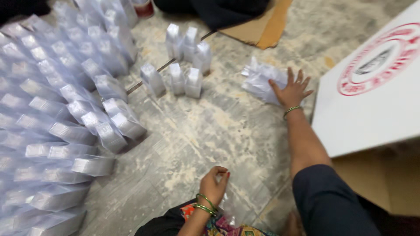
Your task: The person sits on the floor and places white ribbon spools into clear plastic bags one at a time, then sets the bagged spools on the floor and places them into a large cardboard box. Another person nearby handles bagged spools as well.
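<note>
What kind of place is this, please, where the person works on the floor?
Probably an informal packing spot in a home or small workshop. Many small white boxes stand in rows on a worn stone floor, a large white carton lies beside, and the right hand rests on clear wrappers.

Rows of small white boxes (57,113) crowd the floor's (205,131) left edge (six more (183,61) stand apart); a white carton flap (367,100) lies right.

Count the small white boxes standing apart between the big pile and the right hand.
6: three boxes in the far row, three in the near row. None looks hidden.
</note>
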